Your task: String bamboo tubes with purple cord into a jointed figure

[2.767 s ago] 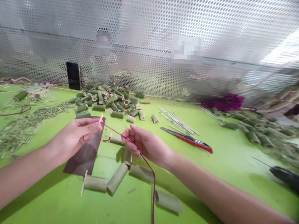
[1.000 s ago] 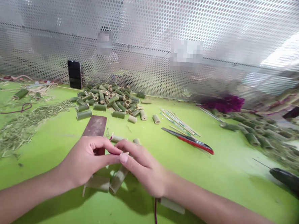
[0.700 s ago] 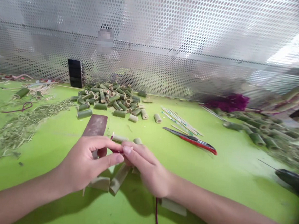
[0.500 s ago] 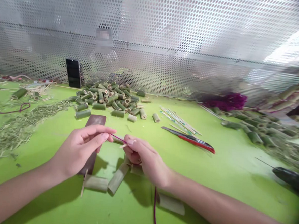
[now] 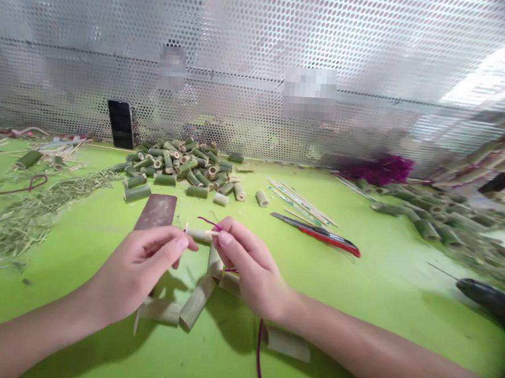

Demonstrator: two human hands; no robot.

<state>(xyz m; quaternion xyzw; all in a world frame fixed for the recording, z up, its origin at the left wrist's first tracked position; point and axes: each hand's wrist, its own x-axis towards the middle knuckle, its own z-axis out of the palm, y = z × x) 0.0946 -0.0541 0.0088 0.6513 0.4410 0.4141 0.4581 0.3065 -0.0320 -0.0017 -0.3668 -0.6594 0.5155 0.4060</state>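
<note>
My right hand (image 5: 252,266) pinches a purple cord (image 5: 210,223) and a short thin wooden stick (image 5: 211,232) between thumb and fingers. The cord's loose end points left, and a longer stretch of it hangs below the wrist. Just to the left, my left hand (image 5: 145,268) has its thumb and fingers closed, with nothing showing between them. Pale bamboo tubes (image 5: 197,302) lie joined in a bent chain under and between the hands. One tube (image 5: 200,235) sits behind the fingertips, with a small stick at its left end. A brown flat block (image 5: 157,211) is partly hidden behind my left hand.
Green bamboo pieces (image 5: 185,165) are heaped at the back, near an upright phone (image 5: 120,125). A red utility knife (image 5: 318,234) and thin sticks (image 5: 305,203) lie to the right, with a black-handled pointed tool (image 5: 481,297) beyond. Shavings (image 5: 41,204) cover the left. A perforated metal panel (image 5: 249,97) stands behind.
My left hand has let go of the cord, which was stretched between both hands; its end is now free. My right hand has risen slightly, still pinching cord and stick.
</note>
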